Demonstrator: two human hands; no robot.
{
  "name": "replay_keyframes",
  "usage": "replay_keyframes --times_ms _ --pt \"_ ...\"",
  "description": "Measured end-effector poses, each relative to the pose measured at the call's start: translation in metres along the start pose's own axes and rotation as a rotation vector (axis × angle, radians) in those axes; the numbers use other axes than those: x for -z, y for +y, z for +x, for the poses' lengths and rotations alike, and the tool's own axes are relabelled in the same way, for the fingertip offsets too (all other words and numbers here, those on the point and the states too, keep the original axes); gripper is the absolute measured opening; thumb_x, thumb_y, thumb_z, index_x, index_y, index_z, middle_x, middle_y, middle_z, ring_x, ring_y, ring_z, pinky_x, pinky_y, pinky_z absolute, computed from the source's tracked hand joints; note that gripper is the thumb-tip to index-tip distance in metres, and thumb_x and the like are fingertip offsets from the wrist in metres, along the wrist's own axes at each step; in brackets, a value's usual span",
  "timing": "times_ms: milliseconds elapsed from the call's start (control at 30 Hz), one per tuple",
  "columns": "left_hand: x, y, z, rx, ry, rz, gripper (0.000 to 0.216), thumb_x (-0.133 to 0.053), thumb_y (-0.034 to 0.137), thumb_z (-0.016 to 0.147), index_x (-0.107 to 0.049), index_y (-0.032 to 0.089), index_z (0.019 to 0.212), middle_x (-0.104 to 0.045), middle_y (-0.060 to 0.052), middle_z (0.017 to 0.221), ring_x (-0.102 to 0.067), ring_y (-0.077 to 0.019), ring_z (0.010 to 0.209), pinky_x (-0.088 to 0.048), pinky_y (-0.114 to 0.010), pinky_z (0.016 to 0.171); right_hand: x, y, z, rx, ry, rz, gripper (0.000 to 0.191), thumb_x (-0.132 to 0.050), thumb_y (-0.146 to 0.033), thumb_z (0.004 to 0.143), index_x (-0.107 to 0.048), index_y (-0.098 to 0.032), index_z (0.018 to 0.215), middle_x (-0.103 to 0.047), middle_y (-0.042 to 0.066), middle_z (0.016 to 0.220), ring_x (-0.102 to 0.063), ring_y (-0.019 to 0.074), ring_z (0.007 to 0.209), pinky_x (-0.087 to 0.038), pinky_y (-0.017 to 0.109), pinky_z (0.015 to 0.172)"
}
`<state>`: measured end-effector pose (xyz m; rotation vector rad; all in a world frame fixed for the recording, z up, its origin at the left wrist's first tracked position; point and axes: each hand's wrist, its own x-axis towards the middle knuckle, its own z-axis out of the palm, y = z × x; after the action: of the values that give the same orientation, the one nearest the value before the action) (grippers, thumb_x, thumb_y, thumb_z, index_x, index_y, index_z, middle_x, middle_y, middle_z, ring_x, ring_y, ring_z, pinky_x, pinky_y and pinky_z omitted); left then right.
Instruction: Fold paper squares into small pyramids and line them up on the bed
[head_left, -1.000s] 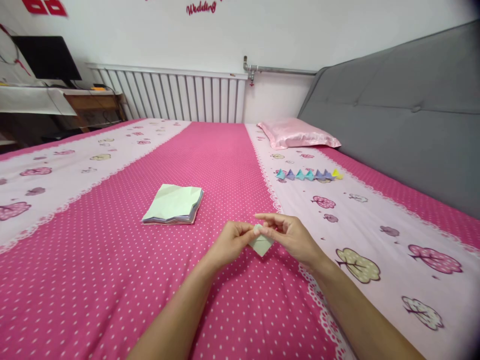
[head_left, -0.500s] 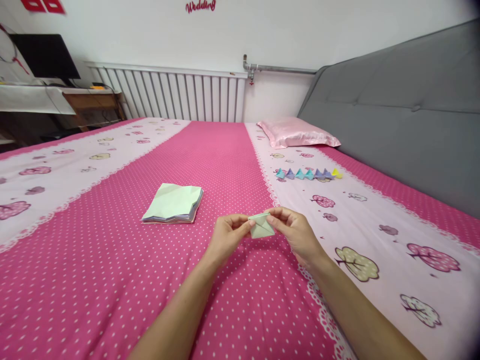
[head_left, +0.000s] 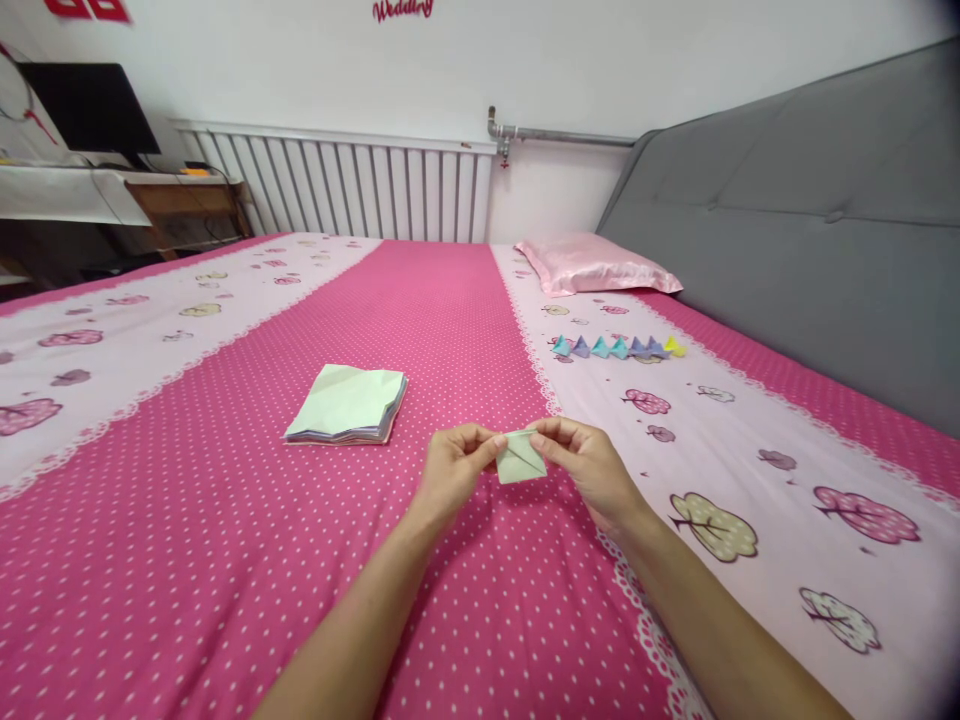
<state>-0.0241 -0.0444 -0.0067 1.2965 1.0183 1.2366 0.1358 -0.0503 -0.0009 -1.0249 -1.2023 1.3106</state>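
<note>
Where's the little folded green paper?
The folded green paper is in the head view, below and slightly right of centre, held between the left hand and right hand.

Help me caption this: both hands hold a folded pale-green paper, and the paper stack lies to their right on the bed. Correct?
Not quite: the head view shows the paper stack on the bed to the left of the left hand and right hand, which do hold the folded pale-green paper.

a white radiator [head_left: 337,190] lines the pale wall [head_left: 292,60].
</note>
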Motion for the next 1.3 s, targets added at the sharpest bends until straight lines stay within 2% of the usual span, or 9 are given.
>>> replay_keyframes --times_ms 367,500,667,767,867,1000,1100,1200,1300 --pt "0.004 0.0 -0.001 -0.009 -0.069 0.085 0.022 -0.062 0.032 0.071 -0.062 0.011 0.062 -0.056 0.001 0.052 -0.047 -0.0081 0.048 -0.035 -0.02 0.048 0.005 -0.002 0.001 -0.012 -0.103 -0.144 0.023 -0.071 -0.033 0.065 -0.061 -0.014 0.076 -0.062 0.001 0.071 -0.057 0.0106 0.062 -0.045 0.024 0.061" --pt "0.003 -0.002 0.001 -0.001 -0.072 0.06 0.026 -0.062 0.036 0.071 -0.062 0.011 0.065 -0.057 -0.001 0.055 -0.049 -0.0088 0.048 -0.037 -0.02 0.048 0.004 -0.004 0.0 -0.086 -0.115 -0.104 0.025 -0.071 -0.034 0.065 -0.059 -0.015 0.075 -0.06 -0.002 0.062 -0.054 0.0077 0.053 -0.043 0.021 0.054" --pt "0.0 0.004 -0.001 0.091 -0.07 -0.036 0.039 -0.071 0.037 0.062 -0.061 0.011 0.089 -0.064 -0.005 0.074 -0.058 -0.0122 0.061 -0.043 -0.022 0.055 0.003 -0.002 0.001 -0.121 -0.051 0.028 0.025 -0.071 -0.034 0.065 -0.056 -0.017 0.076 -0.062 -0.002 0.062 -0.057 0.0079 0.057 -0.044 0.019 0.058" --pt "-0.003 0.007 -0.004 0.14 -0.09 -0.038 0.04 -0.075 0.036 0.057 -0.063 0.01 0.084 -0.064 -0.005 0.07 -0.054 -0.0087 0.052 -0.04 -0.019 0.048 0.002 0.001 0.001 -0.167 -0.054 0.179 0.023 -0.072 -0.029 0.065 -0.056 -0.018 0.078 -0.063 -0.003 0.068 -0.058 0.0063 0.06 -0.044 0.018 0.062" --pt "-0.005 0.005 -0.006 0.124 -0.084 -0.103 0.031 -0.072 0.036 0.061 -0.065 0.009 0.077 -0.063 -0.003 0.063 -0.049 -0.0055 0.045 -0.037 -0.017 0.044 -0.002 0.004 0.0 -0.19 -0.111 0.242 0.021 -0.071 -0.027 0.067 -0.058 -0.018 0.081 -0.064 -0.002 0.076 -0.059 0.0062 0.066 -0.045 0.018 0.067" --pt "-0.005 0.004 -0.007 0.124 -0.051 -0.217 0.023 -0.068 0.032 0.067 -0.064 0.01 0.071 -0.061 -0.001 0.056 -0.052 -0.0063 0.044 -0.041 -0.017 0.045 -0.008 0.009 -0.002 -0.127 -0.174 0.155 0.022 -0.067 -0.031 0.071 -0.06 -0.019 0.088 -0.064 0.001 0.086 -0.059 0.0103 0.076 -0.044 0.021 0.067" --pt "-0.005 0.005 -0.007 0.14 -0.057 -0.257 0.021 -0.068 0.031 0.067 -0.064 0.01 0.07 -0.065 -0.004 0.06 -0.057 -0.0081 0.048 -0.044 -0.018 0.047 -0.007 0.01 -0.002 -0.04 -0.154 0.027 0.024 -0.065 -0.034 0.072 -0.061 -0.019 0.09 -0.063 0.002 0.085 -0.057 0.0116 0.075 -0.043 0.022 0.063" --pt "-0.005 0.007 -0.006 0.165 -0.006 -0.249 0.024 -0.071 0.03 0.063 -0.066 0.009 0.074 -0.068 -0.007 0.066 -0.062 -0.011 0.054 -0.047 -0.019 0.051 -0.004 0.008 -0.001 0.064 -0.054 -0.08 0.029 -0.069 -0.033 0.068 -0.06 -0.02 0.093 -0.06 -0.001 0.073 -0.055 0.0106 0.067 -0.042 0.022 0.06" --pt "-0.005 0.006 -0.005 0.151 0.018 -0.243 0.027 -0.073 0.029 0.061 -0.068 0.009 0.079 -0.07 -0.009 0.072 -0.064 -0.0134 0.06 -0.051 -0.023 0.058 -0.002 0.003 -0.003 0.078 -0.006 -0.129 0.037 -0.069 -0.034 0.068 -0.059 -0.02 0.101 -0.051 -0.007 0.054 -0.046 0.0075 0.048 -0.037 0.021 0.049"
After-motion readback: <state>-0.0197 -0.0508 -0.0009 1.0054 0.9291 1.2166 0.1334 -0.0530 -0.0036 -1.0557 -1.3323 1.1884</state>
